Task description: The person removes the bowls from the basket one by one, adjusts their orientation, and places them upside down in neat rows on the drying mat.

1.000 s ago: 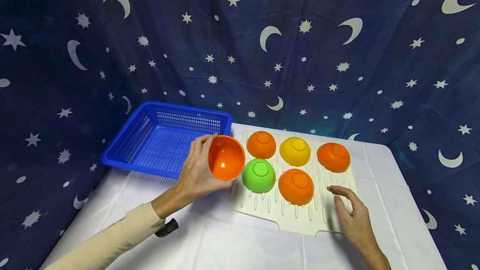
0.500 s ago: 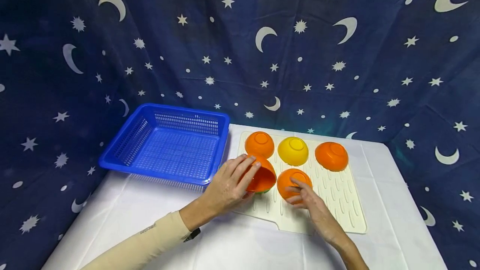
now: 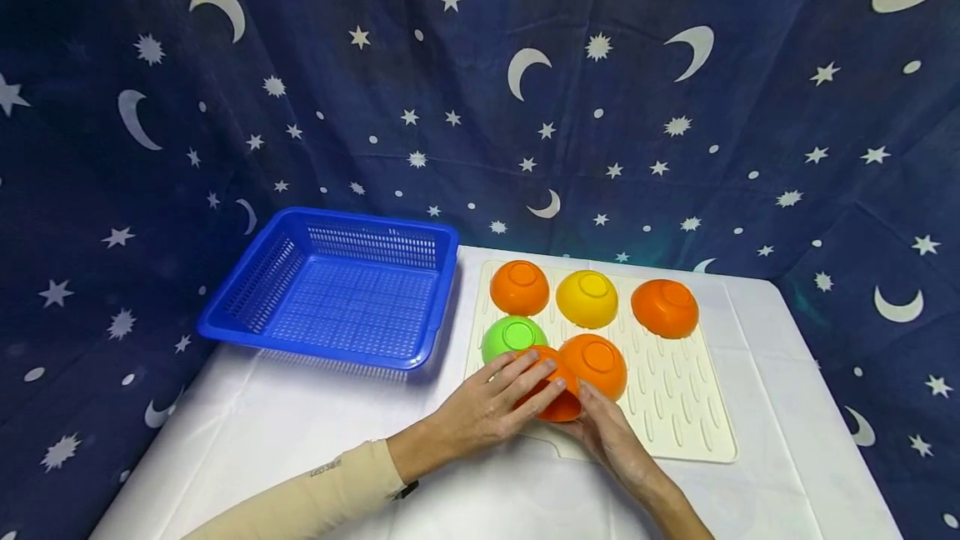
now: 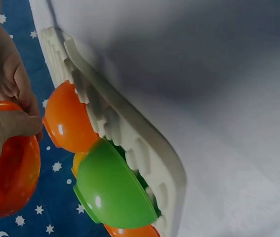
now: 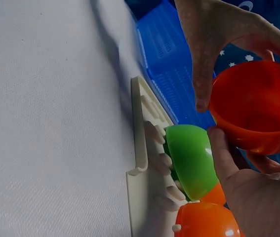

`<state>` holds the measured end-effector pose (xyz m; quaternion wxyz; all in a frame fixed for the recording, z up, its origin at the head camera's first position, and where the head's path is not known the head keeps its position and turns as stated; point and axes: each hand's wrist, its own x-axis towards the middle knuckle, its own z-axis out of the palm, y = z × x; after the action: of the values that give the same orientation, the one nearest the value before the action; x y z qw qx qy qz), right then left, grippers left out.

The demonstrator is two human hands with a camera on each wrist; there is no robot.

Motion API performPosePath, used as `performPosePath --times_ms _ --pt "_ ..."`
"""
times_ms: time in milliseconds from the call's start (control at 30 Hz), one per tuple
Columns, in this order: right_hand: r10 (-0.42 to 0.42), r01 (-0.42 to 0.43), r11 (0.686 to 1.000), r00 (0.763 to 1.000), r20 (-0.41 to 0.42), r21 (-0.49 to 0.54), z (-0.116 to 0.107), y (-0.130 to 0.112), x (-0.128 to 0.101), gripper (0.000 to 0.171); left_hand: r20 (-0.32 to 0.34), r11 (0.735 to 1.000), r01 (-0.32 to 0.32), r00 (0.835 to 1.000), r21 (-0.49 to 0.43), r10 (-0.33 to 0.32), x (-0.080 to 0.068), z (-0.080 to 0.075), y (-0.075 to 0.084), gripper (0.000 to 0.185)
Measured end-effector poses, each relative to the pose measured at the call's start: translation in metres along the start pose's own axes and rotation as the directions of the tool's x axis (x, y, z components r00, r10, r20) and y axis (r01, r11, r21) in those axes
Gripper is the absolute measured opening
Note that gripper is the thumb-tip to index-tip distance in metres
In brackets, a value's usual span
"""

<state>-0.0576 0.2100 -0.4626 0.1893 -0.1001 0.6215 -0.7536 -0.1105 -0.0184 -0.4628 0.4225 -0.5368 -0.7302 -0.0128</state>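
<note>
An orange bowl (image 3: 561, 408) is held above the near part of a cream drying mat (image 3: 678, 419), its open side tilted toward me. My left hand (image 3: 487, 408) grips it from the left, fingers over its outside. From the right, my right hand (image 3: 613, 442) holds the same bowl; in the right wrist view its thumb presses the bowl (image 5: 253, 136) near the rim and fingers reach beneath. Upside down on the mat lie a green bowl (image 3: 510, 336), a yellow bowl (image 3: 587, 300) and several other orange bowls, one of them (image 3: 603, 365) just behind the held one.
A blue perforated basket (image 3: 300, 347) stands on the left of the white-covered table (image 3: 765, 390). The mat's right side shows bare ridges. A dark blue curtain (image 3: 465, 48) with moons and stars hangs behind and at the sides.
My left hand has carried the orange bowl rightward from beside the basket to over the mat's near part. My right hand has moved left and taken hold of it too.
</note>
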Motion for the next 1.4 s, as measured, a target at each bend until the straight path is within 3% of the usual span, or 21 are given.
performPosePath --times_ms 133,267,433,567,700,867,967,1067,1133,1267,1400 --pt "-0.011 0.002 0.998 0.990 -0.141 -0.062 0.000 -0.006 -0.008 0.057 0.046 0.986 0.078 0.996 -0.145 -0.072 0.009 0.002 0.009 0.057" --pt "-0.075 0.041 0.991 0.959 -0.272 -0.129 -0.003 -0.015 -0.015 0.053 0.104 0.935 0.191 0.980 -0.298 -0.167 0.030 0.003 0.022 0.083" --pt "-0.158 0.112 0.983 0.924 -0.349 -0.148 -0.012 -0.019 -0.022 0.044 0.180 0.894 0.294 0.953 -0.338 -0.246 0.053 0.004 0.033 0.104" --pt "-0.186 0.128 0.978 0.888 -0.421 -0.163 -0.021 -0.017 -0.027 0.040 0.298 0.867 0.381 0.910 -0.323 -0.289 0.066 0.004 0.042 0.121" --pt "-0.206 0.092 0.965 0.845 -0.494 -0.245 -0.033 -0.018 -0.032 0.049 0.430 0.829 0.472 0.842 -0.299 -0.324 0.079 0.008 0.048 0.126" --pt "-0.214 0.018 0.937 0.820 -0.531 -0.350 -0.050 -0.016 -0.035 0.057 0.545 0.777 0.552 0.769 -0.301 -0.335 0.094 0.018 0.052 0.128" --pt "-0.208 -0.002 0.932 0.817 -0.538 -0.363 -0.060 -0.014 -0.037 0.062 0.589 0.749 0.582 0.739 -0.316 -0.326 0.102 0.024 0.055 0.128" --pt "-0.201 -0.013 0.930 0.819 -0.537 -0.368 -0.069 -0.010 -0.040 0.065 0.613 0.725 0.595 0.729 -0.347 -0.305 0.108 0.031 0.060 0.128" --pt "-0.205 0.003 0.935 0.821 -0.532 -0.356 -0.074 -0.008 -0.043 0.066 0.614 0.709 0.600 0.731 -0.371 -0.297 0.112 0.035 0.063 0.128" --pt "-0.224 0.035 0.940 0.814 -0.536 -0.340 -0.085 -0.006 -0.049 0.071 0.631 0.700 0.604 0.723 -0.381 -0.281 0.121 0.041 0.069 0.125" --pt "-0.261 0.087 0.939 0.811 -0.524 -0.332 -0.097 -0.005 -0.054 0.077 0.685 0.679 0.626 0.686 -0.383 -0.245 0.130 0.048 0.073 0.123"
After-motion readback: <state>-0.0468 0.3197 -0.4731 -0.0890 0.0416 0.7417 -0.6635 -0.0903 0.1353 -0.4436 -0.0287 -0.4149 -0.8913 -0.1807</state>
